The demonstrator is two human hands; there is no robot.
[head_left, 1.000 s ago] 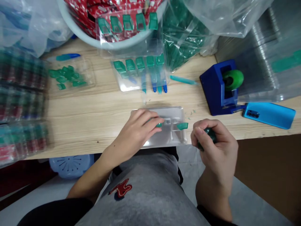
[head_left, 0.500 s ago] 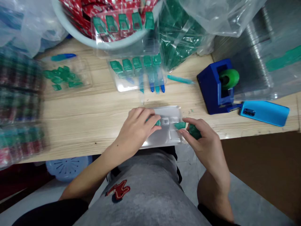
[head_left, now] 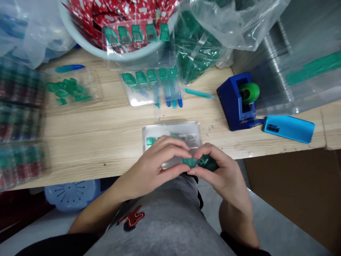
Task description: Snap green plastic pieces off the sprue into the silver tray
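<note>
Over the clear tray (head_left: 158,128)'s near side, the left hand (head_left: 160,160) pinches a green piece (head_left: 189,163); the right hand (head_left: 226,174) curls around a dark green lump (head_left: 209,163).

Can read no text, label, brand, number or sign anywhere. Can make out no name on the blue phone (head_left: 290,129), just right of the tape dispenser (head_left: 227,101), and no lettering on the red wrapping (head_left: 119,10), up and left of it. Cannot read the red shirt patch (head_left: 134,217), below left of the dispenser, as a letter.
</note>
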